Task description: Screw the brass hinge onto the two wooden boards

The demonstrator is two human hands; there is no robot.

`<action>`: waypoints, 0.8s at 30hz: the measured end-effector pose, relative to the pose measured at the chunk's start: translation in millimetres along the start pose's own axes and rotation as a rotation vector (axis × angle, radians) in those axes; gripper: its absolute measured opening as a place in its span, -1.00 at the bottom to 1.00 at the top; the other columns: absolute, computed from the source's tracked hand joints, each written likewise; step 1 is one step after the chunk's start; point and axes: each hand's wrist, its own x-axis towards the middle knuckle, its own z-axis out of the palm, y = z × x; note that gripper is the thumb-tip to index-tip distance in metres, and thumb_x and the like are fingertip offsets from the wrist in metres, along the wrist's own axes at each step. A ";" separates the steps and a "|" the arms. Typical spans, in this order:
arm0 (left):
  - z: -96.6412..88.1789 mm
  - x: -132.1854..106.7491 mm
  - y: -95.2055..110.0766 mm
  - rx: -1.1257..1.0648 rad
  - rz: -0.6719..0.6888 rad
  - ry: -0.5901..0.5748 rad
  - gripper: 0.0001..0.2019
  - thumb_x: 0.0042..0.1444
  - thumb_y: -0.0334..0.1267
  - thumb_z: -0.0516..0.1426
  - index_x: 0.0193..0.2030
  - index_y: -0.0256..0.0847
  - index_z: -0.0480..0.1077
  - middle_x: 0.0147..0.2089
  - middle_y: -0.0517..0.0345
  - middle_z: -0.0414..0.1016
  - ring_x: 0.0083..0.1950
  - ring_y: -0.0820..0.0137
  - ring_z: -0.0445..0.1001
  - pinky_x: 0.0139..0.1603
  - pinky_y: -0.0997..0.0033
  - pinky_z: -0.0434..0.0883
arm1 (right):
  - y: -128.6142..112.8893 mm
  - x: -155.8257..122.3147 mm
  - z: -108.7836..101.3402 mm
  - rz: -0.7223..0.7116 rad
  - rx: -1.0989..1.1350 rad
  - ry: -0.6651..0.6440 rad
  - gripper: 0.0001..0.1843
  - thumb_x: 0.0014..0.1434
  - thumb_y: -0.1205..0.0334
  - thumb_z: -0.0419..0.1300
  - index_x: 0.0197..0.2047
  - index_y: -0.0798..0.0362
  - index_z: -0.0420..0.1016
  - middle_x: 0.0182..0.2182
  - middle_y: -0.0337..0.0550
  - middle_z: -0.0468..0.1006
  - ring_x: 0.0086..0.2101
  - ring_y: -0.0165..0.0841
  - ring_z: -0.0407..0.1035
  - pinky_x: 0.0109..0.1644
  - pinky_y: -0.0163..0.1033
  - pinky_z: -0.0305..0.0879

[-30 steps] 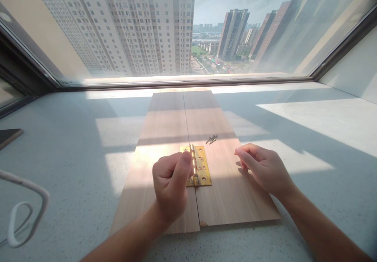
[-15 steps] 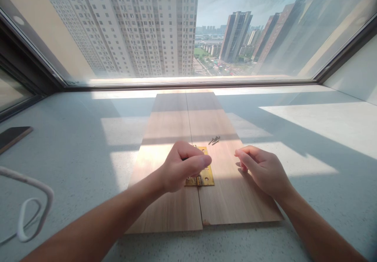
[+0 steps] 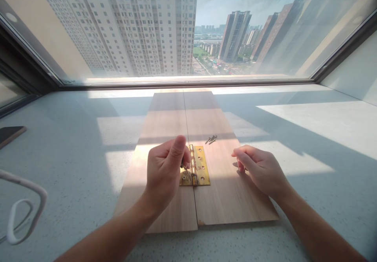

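Note:
Two wooden boards (image 3: 165, 120) lie side by side on a pale sill. A brass hinge (image 3: 199, 167) sits across their seam. My left hand (image 3: 165, 171) is curled over the hinge's left leaf, thumb and fingers pinched on a small dark thing, likely a screw, that I cannot make out clearly. My right hand (image 3: 259, 169) rests on the right board beside the hinge, fingers curled loosely; whether it holds anything is hidden. A few loose screws (image 3: 211, 139) lie on the right board just beyond the hinge.
A wide window (image 3: 188, 30) runs along the back of the sill. A dark flat object (image 3: 10, 134) lies at the far left. A white cable loop (image 3: 20, 211) lies at the near left. Bare sill surface (image 3: 309, 136) lies right of the boards.
My left hand swung right across the hinge half a second ago, then came back over the hinge's left leaf. My right hand has barely moved.

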 end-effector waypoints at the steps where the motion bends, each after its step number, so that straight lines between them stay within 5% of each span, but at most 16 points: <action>1: 2.8 -5.2 -0.4 0.012 0.007 0.083 -0.51 0.28 0.00 0.10 -0.62 -0.21 0.32 -0.62 0.20 0.28 -0.52 0.47 0.27 -0.44 0.40 0.22 | 0.3 -0.2 -0.1 -0.004 -0.001 0.000 -0.53 0.23 -0.19 0.11 -0.46 0.02 0.46 -0.61 -0.27 0.44 -0.50 -0.33 0.42 -0.32 -0.23 0.33; 4: 10.5 -17.4 -4.4 -0.056 0.049 0.209 -0.49 0.28 -0.01 0.11 -0.64 -0.22 0.19 -0.64 0.27 0.15 -0.56 0.51 0.18 -0.50 0.44 0.18 | 0.0 -1.1 -0.3 -0.020 -0.012 -0.012 -0.53 0.24 -0.19 0.11 -0.47 0.03 0.46 -0.61 -0.27 0.45 -0.51 -0.33 0.44 -0.34 -0.23 0.32; 6: 11.9 -21.2 -8.4 -0.115 0.117 0.185 -0.45 0.31 -0.03 0.08 -0.66 -0.24 0.05 -0.66 0.30 0.00 -0.59 0.54 0.04 -0.57 0.46 0.06 | -1.2 -1.9 -0.4 -0.035 -0.031 -0.018 -0.54 0.25 -0.17 0.11 -0.45 0.03 0.47 -0.62 -0.27 0.46 -0.50 -0.32 0.46 -0.35 -0.24 0.31; 10: 1.7 -16.9 -11.9 -0.201 0.203 -0.053 -0.47 0.30 -0.16 0.04 -0.65 -0.24 -0.07 -0.68 0.31 -0.14 -0.64 0.57 -0.09 -0.61 0.45 -0.07 | -4.0 -2.3 1.0 -0.054 -0.064 -0.004 -0.55 0.26 -0.13 0.10 -0.45 0.03 0.49 -0.63 -0.27 0.46 -0.48 -0.31 0.48 -0.36 -0.24 0.30; 15: -15.2 1.9 -6.6 -0.241 0.109 -0.342 -0.48 0.26 -0.16 0.05 -0.67 -0.24 -0.05 -0.71 0.31 -0.13 -0.66 0.59 -0.11 -0.63 0.46 -0.11 | -5.3 -1.3 4.3 -0.041 -0.091 0.004 -0.56 0.26 -0.11 0.10 -0.44 0.04 0.50 -0.59 -0.26 0.49 -0.51 -0.33 0.47 -0.40 -0.26 0.30; 20: -9.0 12.7 -4.3 -0.302 -0.041 -0.306 -0.51 0.21 0.04 0.09 -0.62 -0.20 0.10 -0.72 0.35 -0.06 -0.67 0.58 -0.08 -0.65 0.51 -0.06 | -5.8 -2.4 2.2 -0.044 -0.076 -0.028 -0.57 0.26 -0.12 0.10 -0.40 0.04 0.53 -0.62 -0.26 0.48 -0.49 -0.30 0.49 -0.39 -0.25 0.32; 24: 6.5 -0.6 -9.4 -0.139 0.115 -0.096 -0.38 0.30 0.10 0.02 -0.70 -0.24 0.09 -0.68 0.24 0.09 -0.61 0.54 0.11 -0.58 0.47 0.07 | -9.7 -4.1 -0.9 -0.063 -0.065 -0.019 -0.58 0.26 -0.10 0.10 -0.44 0.04 0.50 -0.62 -0.26 0.48 -0.48 -0.30 0.49 -0.37 -0.25 0.32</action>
